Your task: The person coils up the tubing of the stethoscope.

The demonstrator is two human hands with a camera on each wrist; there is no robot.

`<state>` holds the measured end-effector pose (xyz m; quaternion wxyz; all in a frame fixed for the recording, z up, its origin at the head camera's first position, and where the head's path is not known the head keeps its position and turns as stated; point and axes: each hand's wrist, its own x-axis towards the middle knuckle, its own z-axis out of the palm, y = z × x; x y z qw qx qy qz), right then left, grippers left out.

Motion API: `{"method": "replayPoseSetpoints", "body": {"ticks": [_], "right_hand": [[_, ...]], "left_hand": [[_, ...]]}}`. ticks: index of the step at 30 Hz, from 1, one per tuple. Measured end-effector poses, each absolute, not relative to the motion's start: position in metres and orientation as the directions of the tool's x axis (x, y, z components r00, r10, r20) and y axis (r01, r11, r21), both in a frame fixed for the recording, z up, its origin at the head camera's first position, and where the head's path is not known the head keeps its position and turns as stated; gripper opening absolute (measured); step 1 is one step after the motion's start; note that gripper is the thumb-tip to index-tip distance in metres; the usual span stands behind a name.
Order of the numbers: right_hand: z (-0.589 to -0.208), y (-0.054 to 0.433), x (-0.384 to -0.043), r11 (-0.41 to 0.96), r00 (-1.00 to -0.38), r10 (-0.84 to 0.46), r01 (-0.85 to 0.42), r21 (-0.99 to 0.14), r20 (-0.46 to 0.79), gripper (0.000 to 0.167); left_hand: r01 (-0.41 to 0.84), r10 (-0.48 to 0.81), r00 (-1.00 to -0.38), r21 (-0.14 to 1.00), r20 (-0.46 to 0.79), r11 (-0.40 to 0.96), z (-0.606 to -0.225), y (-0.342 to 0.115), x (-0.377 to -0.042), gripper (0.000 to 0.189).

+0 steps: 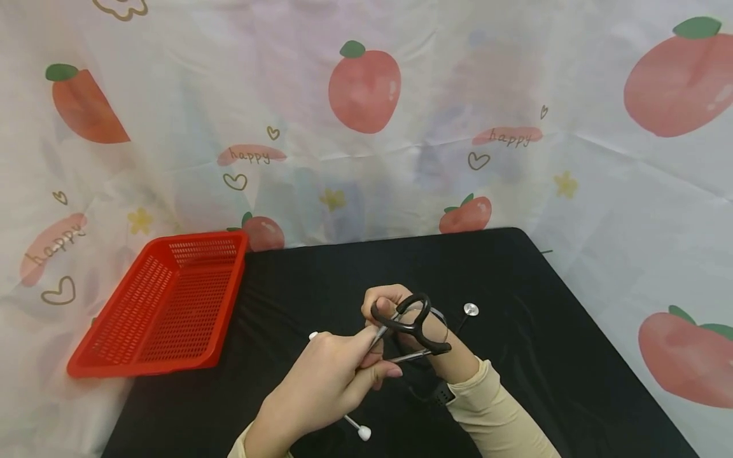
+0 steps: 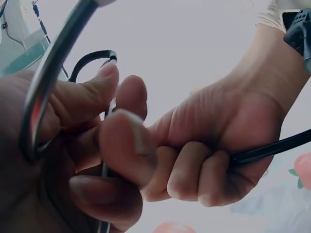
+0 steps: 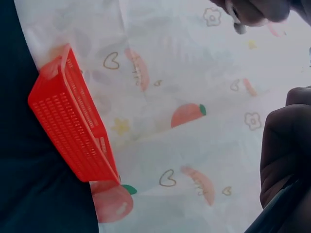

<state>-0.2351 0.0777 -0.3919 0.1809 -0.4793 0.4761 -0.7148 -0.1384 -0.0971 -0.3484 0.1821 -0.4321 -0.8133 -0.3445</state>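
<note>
A stethoscope with black tubing (image 1: 417, 329) is held between both hands over the table's middle. My left hand (image 1: 321, 381) grips its metal ear tubes (image 1: 411, 356) between thumb and fingers. One white ear tip (image 1: 364, 433) hangs below that hand; another shows past its knuckles. My right hand (image 1: 385, 299) is just beyond, its fingers curled round the black tube (image 2: 272, 150), as the left wrist view shows. Beside the right forearm, the round silver chest piece (image 1: 471, 309) lies low over the black cloth. The tube's middle is partly hidden behind the hands.
A red plastic basket (image 1: 229, 305) stands at the table's left side, with nothing visible in it. Black cloth (image 1: 550, 369) covers the table. Behind hangs a pale curtain (image 1: 298, 83) printed with fruit. A dark wristband (image 1: 443, 393) is on the right wrist.
</note>
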Motion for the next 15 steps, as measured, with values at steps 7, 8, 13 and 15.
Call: {"method": "replayPoseSetpoints", "body": {"ticks": [7, 8, 13, 15], "right_hand": [[-0.410, 0.084, -0.229, -0.453, -0.481, -0.730, -0.191, -0.871, 0.485, 0.043], [-0.412, 0.085, -0.228, -0.452, -0.489, -0.726, -0.191, -0.871, 0.483, 0.047], [-0.418, 0.086, -0.222, -0.439, -0.508, -0.701, -0.246, -0.864, 0.501, 0.061], [-0.419, 0.086, -0.221, -0.428, -0.517, -0.688, -0.277, -0.860, 0.509, 0.061]], "left_hand": [[0.804, 0.525, -0.591, 0.504, 0.612, 0.317, -0.351, -0.097, -0.138, 0.020], [0.792, 0.516, -0.604, 0.525, 0.607, 0.311, -0.352, -0.097, -0.138, 0.020], [0.756, 0.476, -0.643, 0.597, 0.599, 0.270, -0.356, -0.096, -0.138, 0.027], [0.750, 0.466, -0.649, 0.610, 0.602, 0.257, -0.357, -0.095, -0.139, 0.024]]}}
